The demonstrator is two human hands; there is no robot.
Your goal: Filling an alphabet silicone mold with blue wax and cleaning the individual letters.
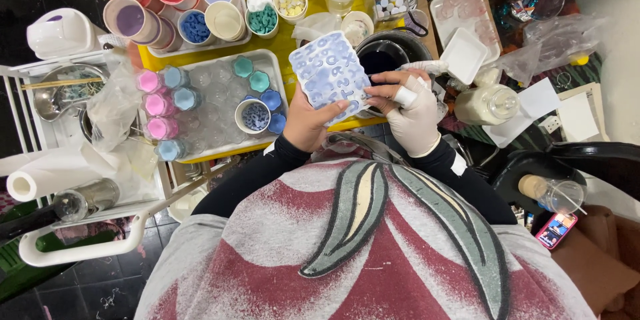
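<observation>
My left hand (308,120) is bare and grips the lower edge of a pale blue silicone mould sheet (328,70) with letter-shaped cavities, held tilted above the yellow table (283,43). My right hand (412,113), in a white glove, pinches the sheet's right edge next to a black bowl (390,53). A white squeeze bottle (427,67) lies just past the right hand.
A clear tray (270,60) holds pink, blue and teal flower-shaped pieces and a small cup of blue bits (253,117). Cups of coloured pieces crowd the back. A white rack with a paper roll (40,180) stands left; a jar (490,103) and phone (555,230) sit right.
</observation>
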